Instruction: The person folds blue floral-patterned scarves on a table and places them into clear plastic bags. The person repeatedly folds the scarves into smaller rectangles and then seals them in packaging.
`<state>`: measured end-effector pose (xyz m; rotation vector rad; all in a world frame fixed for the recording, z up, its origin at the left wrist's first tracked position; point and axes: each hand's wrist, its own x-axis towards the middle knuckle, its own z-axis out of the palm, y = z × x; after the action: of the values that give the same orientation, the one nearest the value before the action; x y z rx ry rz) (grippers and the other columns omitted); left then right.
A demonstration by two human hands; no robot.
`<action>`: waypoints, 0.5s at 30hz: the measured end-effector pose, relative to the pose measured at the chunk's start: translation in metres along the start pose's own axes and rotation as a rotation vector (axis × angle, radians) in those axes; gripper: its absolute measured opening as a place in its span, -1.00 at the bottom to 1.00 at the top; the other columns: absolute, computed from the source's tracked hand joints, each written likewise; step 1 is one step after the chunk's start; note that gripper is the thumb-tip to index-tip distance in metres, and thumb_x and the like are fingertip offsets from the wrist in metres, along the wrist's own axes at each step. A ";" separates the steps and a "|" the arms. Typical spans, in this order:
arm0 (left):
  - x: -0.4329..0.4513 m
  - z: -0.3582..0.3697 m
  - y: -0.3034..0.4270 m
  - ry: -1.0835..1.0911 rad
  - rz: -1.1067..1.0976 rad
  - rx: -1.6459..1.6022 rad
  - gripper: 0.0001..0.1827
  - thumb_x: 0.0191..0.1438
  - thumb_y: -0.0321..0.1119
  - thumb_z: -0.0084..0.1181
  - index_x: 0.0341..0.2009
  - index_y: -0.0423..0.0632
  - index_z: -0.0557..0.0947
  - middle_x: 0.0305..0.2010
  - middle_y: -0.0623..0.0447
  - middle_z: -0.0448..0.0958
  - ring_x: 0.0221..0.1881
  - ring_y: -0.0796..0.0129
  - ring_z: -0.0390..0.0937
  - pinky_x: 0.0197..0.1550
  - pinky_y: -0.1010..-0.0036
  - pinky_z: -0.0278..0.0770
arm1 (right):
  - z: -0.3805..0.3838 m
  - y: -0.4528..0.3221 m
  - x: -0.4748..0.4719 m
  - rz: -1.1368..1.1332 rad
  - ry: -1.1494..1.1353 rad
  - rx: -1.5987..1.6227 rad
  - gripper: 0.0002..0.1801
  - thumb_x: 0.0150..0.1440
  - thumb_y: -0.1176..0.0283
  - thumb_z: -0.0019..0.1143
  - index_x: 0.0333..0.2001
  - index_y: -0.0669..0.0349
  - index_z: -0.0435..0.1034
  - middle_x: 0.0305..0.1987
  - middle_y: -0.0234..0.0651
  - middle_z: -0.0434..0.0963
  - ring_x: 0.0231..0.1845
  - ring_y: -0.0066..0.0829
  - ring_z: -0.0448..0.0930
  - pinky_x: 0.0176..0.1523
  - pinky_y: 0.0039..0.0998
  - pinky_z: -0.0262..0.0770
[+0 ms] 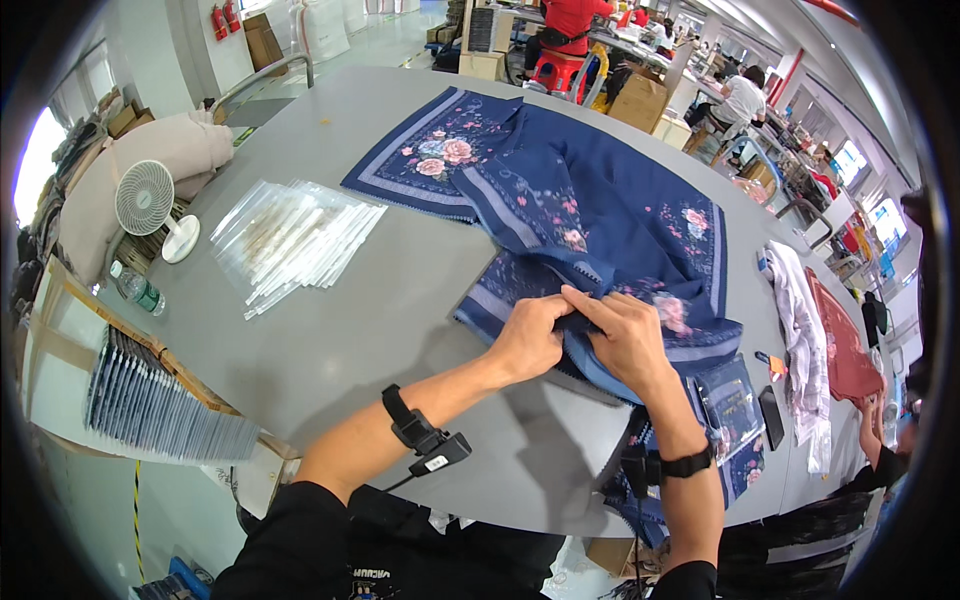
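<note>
A navy floral scarf (pixel 600 172) with pale striped borders and pink flowers lies loosely spread and rumpled on the grey table (pixel 337 360). My left hand (pixel 531 334) and my right hand (pixel 624 334) meet at its near edge, both pinching the bunched fabric. The fingertips almost touch, and the exact grip is partly hidden behind my knuckles. Beneath my right forearm lies more navy floral fabric (pixel 742 472), with a clear plastic packet (pixel 726 405) holding folded dark cloth on top.
Clear plastic bags (pixel 300 240) are stacked at the left, near a white fan (pixel 146 199) and a water bottle (pixel 137 289). A box of packed items (pixel 165 405) stands beside the table. Rightward lie a phone (pixel 770 417), a white scarf (pixel 799 345) and a rust-red cloth (pixel 844 337) with another person's hands.
</note>
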<state>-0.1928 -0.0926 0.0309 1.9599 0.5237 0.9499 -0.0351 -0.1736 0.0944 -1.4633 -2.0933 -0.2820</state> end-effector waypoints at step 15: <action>-0.121 -0.212 0.028 0.564 -0.120 -0.151 -0.60 0.23 -0.50 0.03 0.11 -0.19 0.75 0.03 -0.15 0.73 0.00 0.31 0.66 0.15 0.32 0.59 | -0.208 -0.091 -0.141 0.402 1.178 -0.398 -0.43 0.44 -0.06 -0.16 0.03 0.30 0.42 0.02 -0.26 0.48 0.02 -0.43 0.57 0.19 -0.38 0.52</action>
<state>-0.4339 -0.0765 0.0742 1.4955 0.8450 1.4253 -0.0158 -0.4181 0.1992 -1.3477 -0.8081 -1.1142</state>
